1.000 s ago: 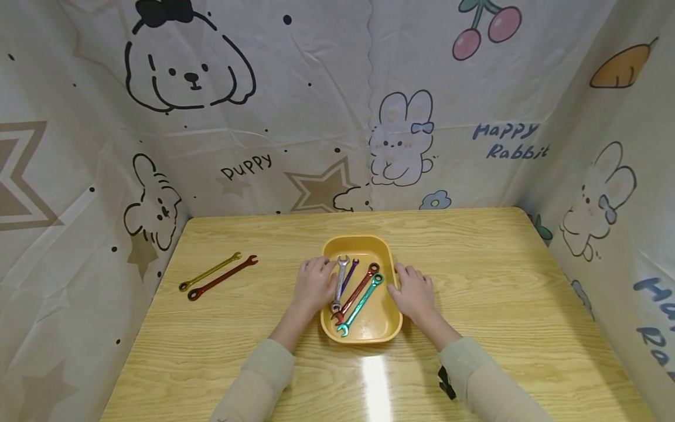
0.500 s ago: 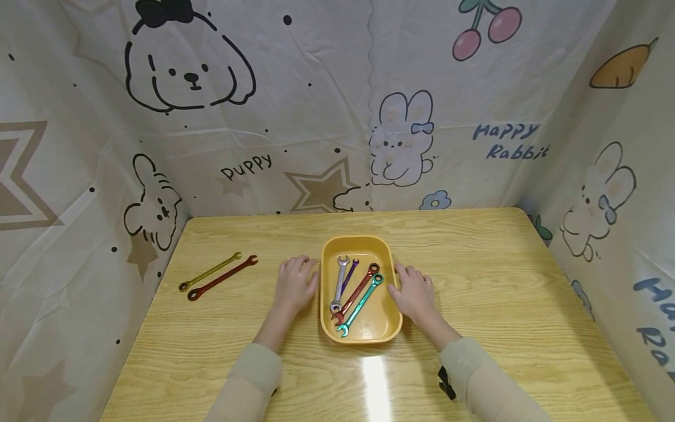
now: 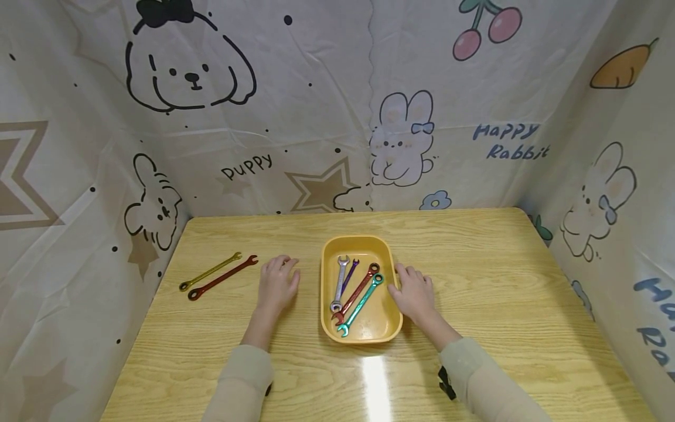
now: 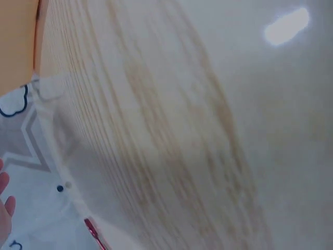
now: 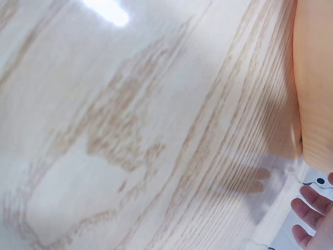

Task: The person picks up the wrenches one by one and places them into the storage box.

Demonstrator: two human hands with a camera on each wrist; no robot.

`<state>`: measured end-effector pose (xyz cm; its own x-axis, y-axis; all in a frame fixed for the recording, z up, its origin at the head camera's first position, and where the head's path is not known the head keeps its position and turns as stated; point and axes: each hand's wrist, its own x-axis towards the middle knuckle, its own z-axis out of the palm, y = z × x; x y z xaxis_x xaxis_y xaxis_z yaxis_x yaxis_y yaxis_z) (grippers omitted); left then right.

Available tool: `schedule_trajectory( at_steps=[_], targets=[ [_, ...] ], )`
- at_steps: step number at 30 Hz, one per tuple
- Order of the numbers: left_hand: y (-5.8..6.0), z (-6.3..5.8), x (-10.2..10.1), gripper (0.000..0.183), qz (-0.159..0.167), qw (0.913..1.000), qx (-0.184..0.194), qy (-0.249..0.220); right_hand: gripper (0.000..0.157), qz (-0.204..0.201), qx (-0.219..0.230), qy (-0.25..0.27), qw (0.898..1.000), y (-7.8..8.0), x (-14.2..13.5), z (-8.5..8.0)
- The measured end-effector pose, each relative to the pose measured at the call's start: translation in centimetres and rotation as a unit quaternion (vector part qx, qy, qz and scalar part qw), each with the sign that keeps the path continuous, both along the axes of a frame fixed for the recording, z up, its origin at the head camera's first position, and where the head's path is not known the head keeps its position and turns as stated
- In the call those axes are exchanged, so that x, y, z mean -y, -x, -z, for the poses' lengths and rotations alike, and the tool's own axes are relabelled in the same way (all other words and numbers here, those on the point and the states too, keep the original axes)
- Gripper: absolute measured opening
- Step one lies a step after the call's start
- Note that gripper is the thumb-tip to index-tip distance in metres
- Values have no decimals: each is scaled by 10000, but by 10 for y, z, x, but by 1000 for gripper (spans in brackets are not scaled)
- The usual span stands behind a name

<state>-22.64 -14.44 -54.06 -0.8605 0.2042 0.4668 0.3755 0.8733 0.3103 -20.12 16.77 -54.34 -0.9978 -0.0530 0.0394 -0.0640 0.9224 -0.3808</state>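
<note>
A yellow plastic tray [image 3: 384,319] stands on the wooden table. In it lie a silver wrench [image 3: 340,283], a small purple wrench [image 3: 350,276], a red wrench [image 3: 356,293] and a teal wrench [image 3: 361,305]. My left hand [image 3: 276,284] hovers over or rests on the table left of the tray, fingers relaxed, holding nothing. Close to the tray's right rim is my right hand [image 3: 413,292], its thumb at the edge; its fingers [image 5: 308,212] look loosely extended. Left of my left hand lie a dark red wrench [image 3: 224,278] and a gold wrench [image 3: 211,271].
The wooden table [image 3: 474,252] extends to both sides of the tray. A printed white cloth [image 3: 311,117] hangs behind the table and along both sides.
My left hand has moved left, off the tray's left rim and toward the two loose wrenches. The right hand, tray and wrenches stay in place.
</note>
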Motion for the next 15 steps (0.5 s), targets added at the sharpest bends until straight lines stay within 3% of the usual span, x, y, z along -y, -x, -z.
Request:
schedule_trajectory(
  at_steps=[9, 15],
  targets=[
    [1, 5, 18, 24, -378, 9978, 463, -278, 47, 24, -28, 6, 10000, 1, 0, 0],
    [3, 9, 28, 23, -580, 9960, 511, -458, 47, 9, -16, -10, 10000, 1, 0, 0]
  ],
)
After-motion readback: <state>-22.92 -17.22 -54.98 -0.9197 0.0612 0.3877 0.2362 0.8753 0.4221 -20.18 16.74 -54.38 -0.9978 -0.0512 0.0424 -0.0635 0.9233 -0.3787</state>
